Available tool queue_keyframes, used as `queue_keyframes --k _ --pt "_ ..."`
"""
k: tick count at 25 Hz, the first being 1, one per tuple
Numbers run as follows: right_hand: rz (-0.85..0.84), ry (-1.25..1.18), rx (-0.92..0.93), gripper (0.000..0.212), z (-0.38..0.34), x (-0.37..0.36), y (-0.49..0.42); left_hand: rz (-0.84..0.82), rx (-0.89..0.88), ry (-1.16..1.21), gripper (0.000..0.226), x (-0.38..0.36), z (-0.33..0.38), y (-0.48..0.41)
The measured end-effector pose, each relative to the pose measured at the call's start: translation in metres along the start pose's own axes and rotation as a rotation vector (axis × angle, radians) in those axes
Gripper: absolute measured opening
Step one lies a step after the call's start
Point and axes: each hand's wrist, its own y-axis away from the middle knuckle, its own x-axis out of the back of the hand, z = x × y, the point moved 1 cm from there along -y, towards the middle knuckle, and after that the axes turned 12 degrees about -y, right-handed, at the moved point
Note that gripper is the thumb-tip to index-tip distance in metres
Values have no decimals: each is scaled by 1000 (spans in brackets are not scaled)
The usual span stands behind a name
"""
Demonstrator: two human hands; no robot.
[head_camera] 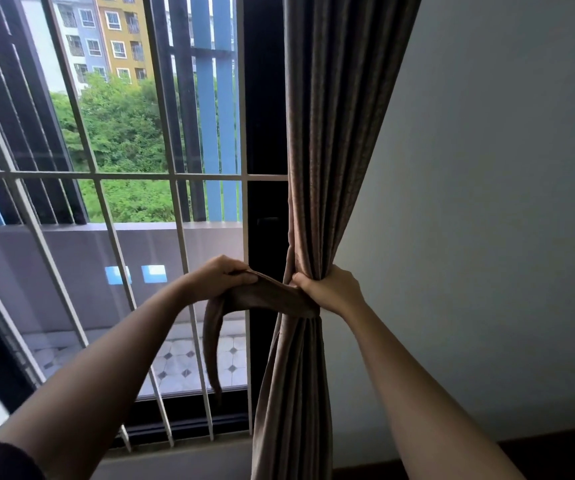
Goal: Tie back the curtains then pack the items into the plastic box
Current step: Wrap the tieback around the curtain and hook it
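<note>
A brown curtain (327, 133) hangs at the right side of the window, gathered into a narrow bunch at waist height. My right hand (331, 289) grips the bunched curtain from the right. A matching brown tie-back band (265, 292) runs from that bunch leftward. My left hand (222, 275) holds the band, pulled out to the left, and its loose end (211, 358) dangles below my left hand. The plastic box and the items are out of view.
White window bars (175, 175) and a dark frame post (265, 133) stand just left of the curtain. A plain wall (487, 202) fills the right. A dark piece of furniture (556, 445) shows at the bottom right corner.
</note>
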Motion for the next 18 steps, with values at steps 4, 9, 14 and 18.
queue_keyframes --k 4,9,14,18 --pt "4 14 -31 32 0 4 1 9 59 -70 17 -4 -9 -10" --pt "-2 4 -29 42 5 17 5 213 43 -224 21 -34 18 -35" --pt "29 25 4 44 12 22 4 336 164 -167 17 -64 56 -52" --pt "6 37 42 45 14 21 0 390 355 265 7 -79 68 -45"
